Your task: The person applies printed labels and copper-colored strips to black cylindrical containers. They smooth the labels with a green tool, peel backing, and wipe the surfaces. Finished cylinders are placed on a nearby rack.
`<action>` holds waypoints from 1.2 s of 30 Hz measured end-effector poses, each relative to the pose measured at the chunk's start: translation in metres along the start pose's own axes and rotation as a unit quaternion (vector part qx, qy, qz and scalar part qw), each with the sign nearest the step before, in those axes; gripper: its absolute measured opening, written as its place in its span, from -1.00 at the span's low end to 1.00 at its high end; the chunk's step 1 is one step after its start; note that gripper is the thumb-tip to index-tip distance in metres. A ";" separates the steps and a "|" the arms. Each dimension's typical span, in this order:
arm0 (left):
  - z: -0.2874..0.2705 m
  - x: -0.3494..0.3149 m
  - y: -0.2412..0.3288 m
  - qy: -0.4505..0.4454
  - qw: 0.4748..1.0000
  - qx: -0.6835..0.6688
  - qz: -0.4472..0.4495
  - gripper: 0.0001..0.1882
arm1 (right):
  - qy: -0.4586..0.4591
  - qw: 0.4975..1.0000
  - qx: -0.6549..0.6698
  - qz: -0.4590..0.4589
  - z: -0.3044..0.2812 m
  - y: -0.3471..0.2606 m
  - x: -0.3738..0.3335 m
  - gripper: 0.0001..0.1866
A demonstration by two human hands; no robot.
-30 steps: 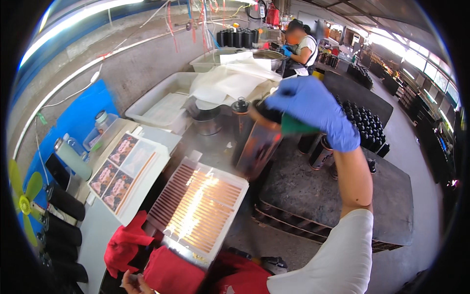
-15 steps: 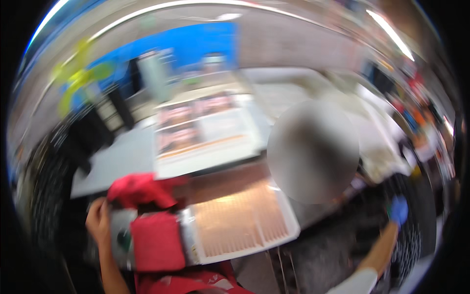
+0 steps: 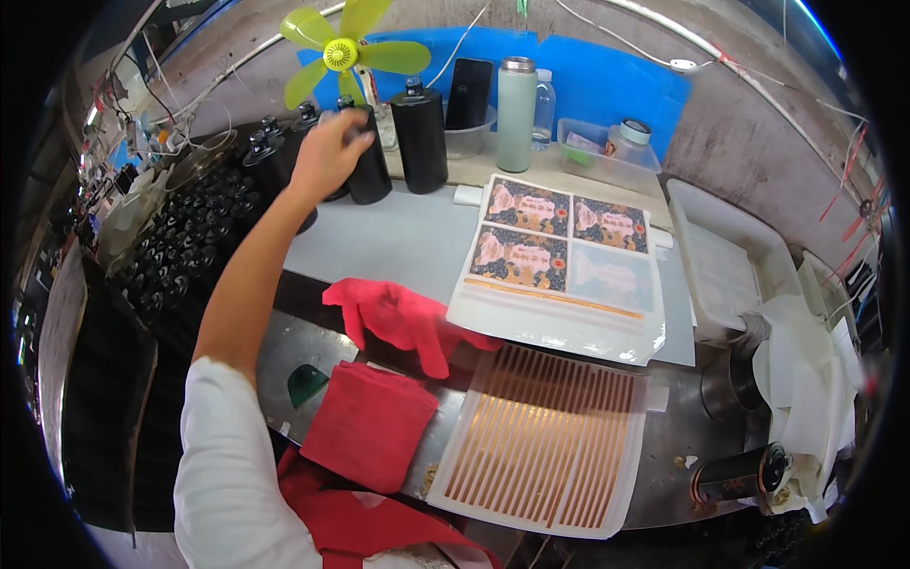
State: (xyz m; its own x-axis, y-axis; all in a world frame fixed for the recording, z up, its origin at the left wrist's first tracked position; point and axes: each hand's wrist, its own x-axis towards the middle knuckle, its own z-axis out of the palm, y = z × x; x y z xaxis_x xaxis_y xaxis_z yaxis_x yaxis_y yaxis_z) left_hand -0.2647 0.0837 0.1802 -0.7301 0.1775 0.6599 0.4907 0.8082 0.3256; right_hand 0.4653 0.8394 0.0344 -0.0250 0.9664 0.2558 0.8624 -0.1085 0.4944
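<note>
1. head view: the left hand, bare, is at the upper part of a black bottle, which stands upright at the back of the grey desk, below the yellow fan.

2. the fingers look bent toward the bottle's shoulder, but they are blurred; whether they pinch it or are only beside it cannot be told. the right hand is out of view.

3. a sound hold would likely wrap thumb and fingers around the body below the shoulder, since the narrow neck probably gives less control.

4. a taller-looking neighbouring bottle stands just to the right and dark bottles crowd the left, so a straight upward lift seems safer than a sideways drag.

5. the fan's blades hang close above; the wrist would do well to stay low and clear of them.

6. the printed sheet looks glossy in patches, perhaps wet, so a path over the crumpled red cloth seems kinder than one across it.

7. dry fingertips would help; the folded red cloth, beside the striped sheet, looks handy for wiping them.
</note>
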 end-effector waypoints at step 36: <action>-0.028 -0.118 0.018 -0.476 0.829 -0.287 -0.061 -0.73 | 0.022 0.709 0.542 -0.450 -0.412 -0.576 -0.218 -0.45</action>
State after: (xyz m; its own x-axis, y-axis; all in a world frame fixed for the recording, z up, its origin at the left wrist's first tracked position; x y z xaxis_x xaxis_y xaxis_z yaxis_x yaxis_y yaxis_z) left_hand -0.1561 0.0615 0.1275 -0.7016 0.6974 -0.1463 0.3305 0.5004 0.8002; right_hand -0.2344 0.5948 0.0361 -0.8073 0.5201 0.2790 0.3689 0.8137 -0.4492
